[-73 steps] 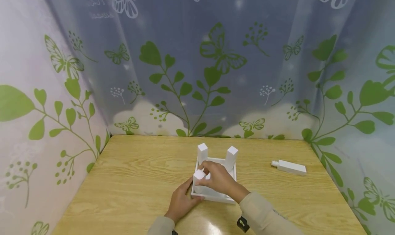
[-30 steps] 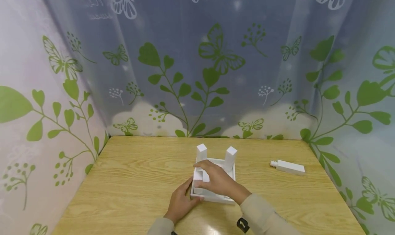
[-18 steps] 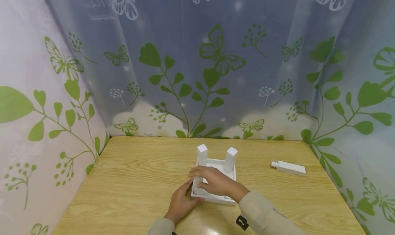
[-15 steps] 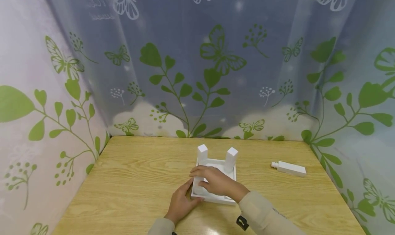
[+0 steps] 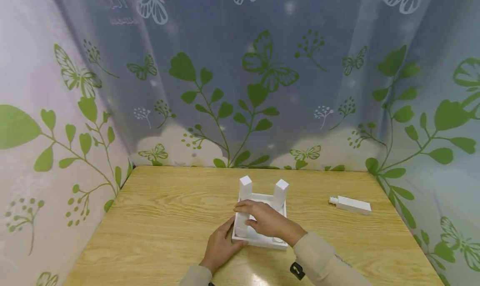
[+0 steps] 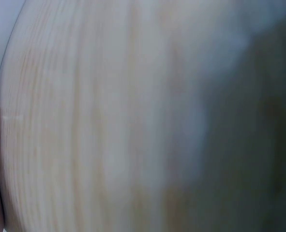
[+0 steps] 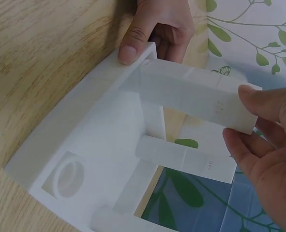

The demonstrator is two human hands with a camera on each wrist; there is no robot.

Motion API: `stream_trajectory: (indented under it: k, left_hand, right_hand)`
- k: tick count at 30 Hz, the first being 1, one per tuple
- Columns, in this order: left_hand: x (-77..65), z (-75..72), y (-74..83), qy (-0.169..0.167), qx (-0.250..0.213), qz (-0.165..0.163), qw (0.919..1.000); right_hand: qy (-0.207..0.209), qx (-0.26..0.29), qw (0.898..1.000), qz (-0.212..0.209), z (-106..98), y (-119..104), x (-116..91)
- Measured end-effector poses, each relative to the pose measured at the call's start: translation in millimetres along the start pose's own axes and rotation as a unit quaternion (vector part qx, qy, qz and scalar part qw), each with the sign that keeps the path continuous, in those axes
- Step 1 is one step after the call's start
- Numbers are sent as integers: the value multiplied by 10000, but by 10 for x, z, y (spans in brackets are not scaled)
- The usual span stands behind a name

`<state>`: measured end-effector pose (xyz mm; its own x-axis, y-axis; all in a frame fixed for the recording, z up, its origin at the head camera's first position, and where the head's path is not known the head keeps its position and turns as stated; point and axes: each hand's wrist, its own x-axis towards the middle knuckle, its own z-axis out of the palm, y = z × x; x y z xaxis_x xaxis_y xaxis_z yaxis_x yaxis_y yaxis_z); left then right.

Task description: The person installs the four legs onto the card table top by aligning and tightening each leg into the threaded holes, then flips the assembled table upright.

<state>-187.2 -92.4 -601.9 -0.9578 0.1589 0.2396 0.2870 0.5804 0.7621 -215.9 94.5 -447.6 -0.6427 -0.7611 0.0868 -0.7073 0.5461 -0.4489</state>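
A white square base (image 5: 258, 242) with a raised rim lies on the table, with three white square legs standing up from its corners. My right hand (image 5: 268, 220) pinches the top of the near-left leg (image 5: 241, 227) between thumb and fingers; the right wrist view shows this leg (image 7: 191, 92) upright in its corner. My left hand (image 5: 221, 245) grips the base's near-left corner, its thumb along the front rim. At the near-right corner is a bare round socket (image 7: 71, 178). The left wrist view holds mostly blurred wood.
The other standing legs are at the far-left (image 5: 245, 189) and far-right (image 5: 280, 194) corners. One loose white leg (image 5: 353, 204) with a threaded end lies to the right on the wooden table (image 5: 168, 211). A patterned curtain (image 5: 210, 90) encloses the back and sides.
My right hand's fingers have shifted around the near-left leg's top, covering it, then moved slightly right. The leg has turned about its own length. My left hand keeps its place.
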Motion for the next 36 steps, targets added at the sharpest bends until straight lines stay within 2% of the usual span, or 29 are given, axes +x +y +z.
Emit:
stream_trajectory:
  k: [7,14,31,36]
  left_hand:
    - [-11,-2,1,3,-28,-90,10000]
    - [-17,-6,3,14,-40,-64,10000]
    - [-20,-9,7,1,-75,-38,10000]
    - [-21,-12,-3,0,-68,-30,10000]
  right_hand:
    - [308,-125,9993,-158,46,19,-1]
    - [438,10,9989,-167,71,25,-6]
    - [786,156,9968,-21,95,21,-21]
    - [982,104,9949,178,136,12,4]
